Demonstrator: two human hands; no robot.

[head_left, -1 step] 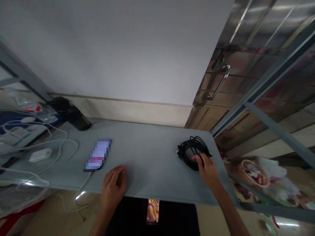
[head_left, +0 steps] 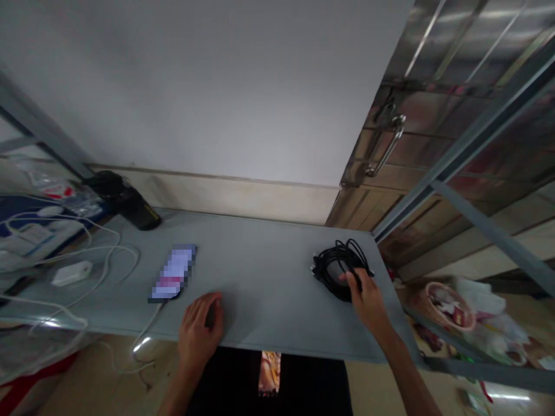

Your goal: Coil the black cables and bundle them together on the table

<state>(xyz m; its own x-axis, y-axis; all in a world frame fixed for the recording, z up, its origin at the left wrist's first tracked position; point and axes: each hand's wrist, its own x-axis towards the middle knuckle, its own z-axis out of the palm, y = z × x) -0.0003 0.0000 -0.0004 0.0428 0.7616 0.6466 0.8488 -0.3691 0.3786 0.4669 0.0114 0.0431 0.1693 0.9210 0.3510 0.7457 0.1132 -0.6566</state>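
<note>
A black coiled cable (head_left: 339, 264) lies near the right end of a grey table (head_left: 269, 277). My right hand (head_left: 367, 299) reaches onto it, its fingers curled over the coil's near edge. At the table's front edge my left hand (head_left: 200, 330) rests palm down, fingers loosely spread and holding nothing. A phone (head_left: 172, 273) with a lit screen lies just left of and beyond that hand, and a white cable (head_left: 145, 332) runs from it over the table edge.
A black cylindrical object (head_left: 132, 208) lies at the back left by the wall. A white charger (head_left: 71, 271) and loose white cords (head_left: 108, 254) spread over the left end. A metal frame bar (head_left: 472, 138) rises on the right, above bags (head_left: 468, 315) on the floor.
My right hand has slid a little farther onto the black coil. The left hand and the phone are where they were.
</note>
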